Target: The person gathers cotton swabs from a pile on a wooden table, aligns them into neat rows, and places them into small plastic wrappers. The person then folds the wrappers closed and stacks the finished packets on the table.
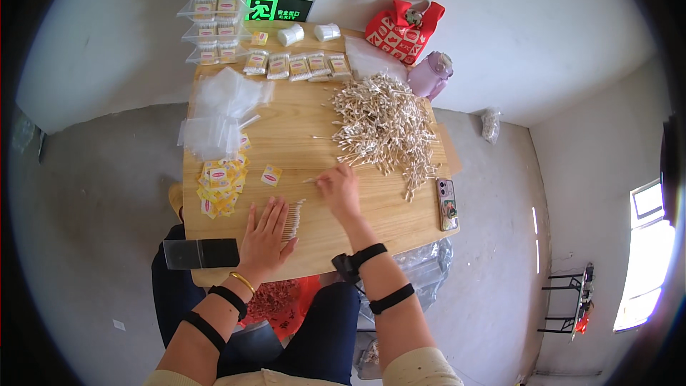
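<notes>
My left hand (266, 237) lies flat on the wooden table (286, 118), fingers stretched out and pointing away from me. Along its right side runs a neat row of cotton swabs (293, 220), partly covered by the hand. My right hand (341, 189) is just beyond and right of that row, its fingertips pinched on a single cotton swab (310, 181) that sticks out to the left. Behind it spreads a big loose heap of cotton swabs (386, 118). A small yellow-and-white card (271, 175) rests beyond my left fingertips.
More yellow cards (220, 184) are piled at left, below clear plastic bags (221, 111). Packed swab bags (299, 66) line the back near two white rolls (291, 34). A purple bottle (430, 75), red bag (405, 28), phone (447, 205) and black box (201, 253) edge the table.
</notes>
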Motion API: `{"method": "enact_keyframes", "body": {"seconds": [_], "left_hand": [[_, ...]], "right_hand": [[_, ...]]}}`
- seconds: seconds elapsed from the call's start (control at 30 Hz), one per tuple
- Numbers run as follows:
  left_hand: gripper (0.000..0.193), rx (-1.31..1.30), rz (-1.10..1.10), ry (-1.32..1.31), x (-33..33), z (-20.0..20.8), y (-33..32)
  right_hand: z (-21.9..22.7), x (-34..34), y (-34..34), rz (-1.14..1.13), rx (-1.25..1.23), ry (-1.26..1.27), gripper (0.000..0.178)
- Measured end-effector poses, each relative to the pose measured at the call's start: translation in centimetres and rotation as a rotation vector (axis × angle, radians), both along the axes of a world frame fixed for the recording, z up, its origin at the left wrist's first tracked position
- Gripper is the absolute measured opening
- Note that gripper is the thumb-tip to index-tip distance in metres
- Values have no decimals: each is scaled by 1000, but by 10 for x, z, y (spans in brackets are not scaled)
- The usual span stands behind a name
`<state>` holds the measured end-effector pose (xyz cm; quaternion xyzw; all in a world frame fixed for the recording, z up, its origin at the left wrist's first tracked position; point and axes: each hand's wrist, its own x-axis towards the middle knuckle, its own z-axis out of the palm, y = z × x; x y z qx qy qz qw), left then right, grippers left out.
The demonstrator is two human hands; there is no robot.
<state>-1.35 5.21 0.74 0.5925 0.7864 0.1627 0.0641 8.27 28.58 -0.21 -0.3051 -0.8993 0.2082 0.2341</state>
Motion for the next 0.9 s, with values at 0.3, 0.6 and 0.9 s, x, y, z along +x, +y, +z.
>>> {"method": "enact_keyframes", "body": {"seconds": [0.3,0.6,0.9], "left_hand": [[77,16,3,-17,0,-2,-1],[78,33,8,-31,-1,-4,0],[80,14,5,0,0,-2,1]], "right_hand": [[30,1,26,-125,298,-194,39],[40,-3,72,164,471,-455,20],[31,-57,-6,448,329,-404,15]]}}
